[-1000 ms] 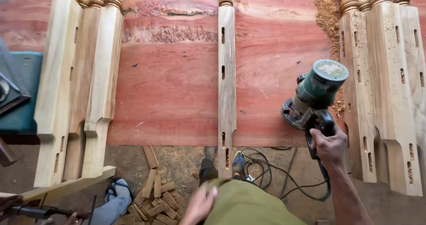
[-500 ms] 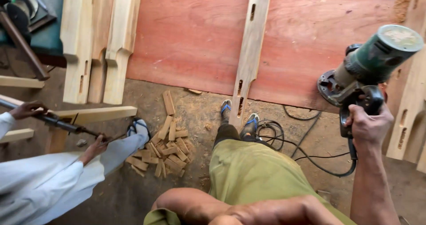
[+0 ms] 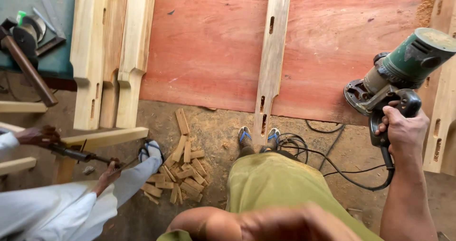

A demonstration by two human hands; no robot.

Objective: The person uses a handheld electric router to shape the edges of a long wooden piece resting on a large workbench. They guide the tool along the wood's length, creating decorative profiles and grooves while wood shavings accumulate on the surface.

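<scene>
Nearest to the camera, the left hand (image 3: 285, 224) was only a blurred shape at the bottom of the view, and I could not tell if it was open or closed, or if it held anything. A little farther, the right hand (image 3: 403, 129) was closed firmly around the black handle of a green electric router (image 3: 401, 72), which hung in the air at the right end of the bench's front edge, not resting on the red board (image 3: 209, 51). Its black cable (image 3: 332, 167) lay in loops on the floor just beside the person's feet; in my judgement a foot could catch it and pull the tool from the grip. At the left, another person's hands (image 3: 40, 136) worked with a dark tool on a pale wooden piece. Wood offcuts (image 3: 183, 172) lay on the floor between the two people, and someone could slip on them. Farthest, a slotted wooden leg (image 3: 271, 65) overhung the front edge and could tip off if knocked.
</scene>
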